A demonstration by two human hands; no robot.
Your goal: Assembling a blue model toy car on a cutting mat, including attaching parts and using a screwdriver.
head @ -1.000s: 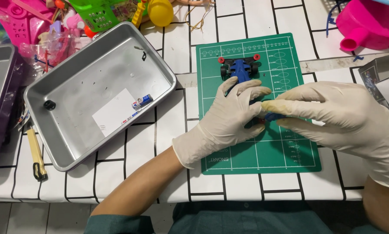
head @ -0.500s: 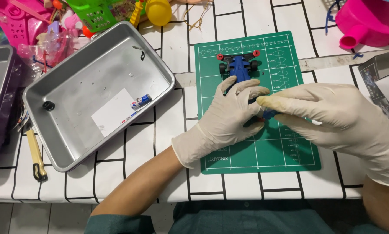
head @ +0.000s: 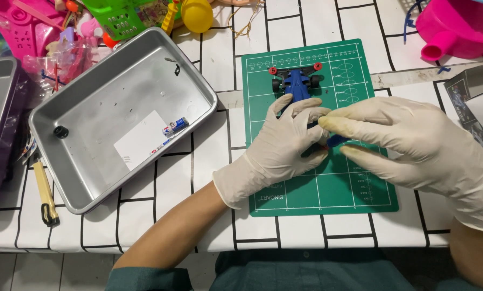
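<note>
The blue toy car [head: 297, 85] lies on the green cutting mat [head: 327, 188], front end with two red rollers pointing away from the person and rear end hidden under the gloved hands. The left hand [head: 282, 148] is closed over the rear of the car, pressing it onto the mat. The right hand [head: 414, 143] pinches a small blue part [head: 336, 141] between thumb and forefinger, just beside the left fingertips. The step in hand appears to be work on a part at the rear of the car; whether it is being fitted or removed cannot be determined. The next move probably calls for a steady hold on the car and fine fingertip control. The mat rests on a white table [head: 193, 178] with black grid lines. To the left lies a metal tray [head: 91, 178] containing a white card [head: 140, 141], a small tube [head: 175, 126] and a black ring [head: 61, 131]. Pink and green plastic toys lie along the far edge.
</note>
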